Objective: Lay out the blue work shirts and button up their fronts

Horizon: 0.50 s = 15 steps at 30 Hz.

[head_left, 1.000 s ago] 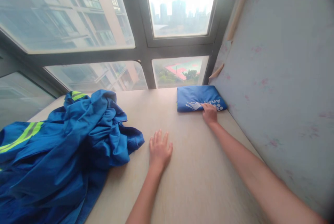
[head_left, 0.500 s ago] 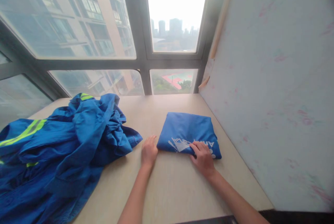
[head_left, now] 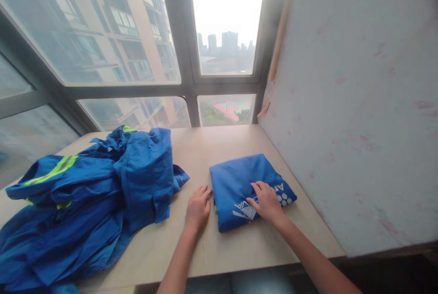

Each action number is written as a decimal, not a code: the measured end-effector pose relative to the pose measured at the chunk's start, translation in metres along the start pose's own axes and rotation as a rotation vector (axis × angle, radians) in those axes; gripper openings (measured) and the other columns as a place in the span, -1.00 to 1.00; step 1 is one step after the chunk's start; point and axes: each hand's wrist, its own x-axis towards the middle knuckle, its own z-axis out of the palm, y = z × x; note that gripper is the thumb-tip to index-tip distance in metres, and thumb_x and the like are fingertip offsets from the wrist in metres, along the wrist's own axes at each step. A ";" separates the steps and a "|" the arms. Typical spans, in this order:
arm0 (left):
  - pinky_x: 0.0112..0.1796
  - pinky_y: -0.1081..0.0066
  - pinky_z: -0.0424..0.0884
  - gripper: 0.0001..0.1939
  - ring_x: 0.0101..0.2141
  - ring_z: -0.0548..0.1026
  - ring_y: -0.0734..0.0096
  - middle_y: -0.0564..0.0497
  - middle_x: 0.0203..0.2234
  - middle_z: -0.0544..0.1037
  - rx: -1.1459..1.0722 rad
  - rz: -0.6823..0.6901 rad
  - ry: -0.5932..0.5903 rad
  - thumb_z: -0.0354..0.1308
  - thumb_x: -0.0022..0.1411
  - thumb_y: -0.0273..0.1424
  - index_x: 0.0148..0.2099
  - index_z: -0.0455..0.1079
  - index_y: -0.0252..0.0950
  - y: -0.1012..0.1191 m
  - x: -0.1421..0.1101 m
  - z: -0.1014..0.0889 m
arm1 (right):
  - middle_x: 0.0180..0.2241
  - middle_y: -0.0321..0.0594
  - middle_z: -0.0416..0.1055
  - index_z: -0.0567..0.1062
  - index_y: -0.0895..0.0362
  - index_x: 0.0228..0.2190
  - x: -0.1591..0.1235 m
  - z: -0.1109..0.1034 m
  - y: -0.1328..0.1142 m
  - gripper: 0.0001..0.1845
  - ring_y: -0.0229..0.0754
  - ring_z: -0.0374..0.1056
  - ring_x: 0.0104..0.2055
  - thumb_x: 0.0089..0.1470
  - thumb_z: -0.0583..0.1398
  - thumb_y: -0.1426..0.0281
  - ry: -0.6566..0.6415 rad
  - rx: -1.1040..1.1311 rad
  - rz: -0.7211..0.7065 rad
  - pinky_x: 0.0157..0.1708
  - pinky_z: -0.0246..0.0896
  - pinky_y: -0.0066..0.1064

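Observation:
A folded blue garment [head_left: 239, 182] with white lettering lies on the pale wooden table [head_left: 205, 148], near the right wall. My right hand [head_left: 266, 202] rests flat on top of its near half, fingers spread over the lettering. My left hand [head_left: 197, 208] lies on the table with its fingertips against the garment's left edge, fingers together and extended, holding nothing.
A heap of crumpled blue clothing [head_left: 85, 202] with yellow-green stripes covers the table's left part. A pale wall panel [head_left: 349, 102] stands close on the right. Large windows [head_left: 130, 34] run behind the table. The table's front edge is just below my forearms.
The folded garment came from the far right corner toward me under my right hand and has turned a little. My left hand has moved up against its left edge.

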 end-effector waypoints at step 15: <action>0.19 0.12 0.26 -0.63 0.16 0.38 0.19 -0.10 0.12 0.48 -0.006 0.010 0.012 0.00 0.27 -0.49 0.07 0.47 -0.26 -0.001 0.000 0.000 | -0.38 -0.20 0.44 0.40 0.10 -0.40 0.019 -0.012 -0.006 -0.82 -0.13 0.35 -0.30 0.21 0.04 0.44 -0.072 0.305 0.001 -0.26 0.17 -0.36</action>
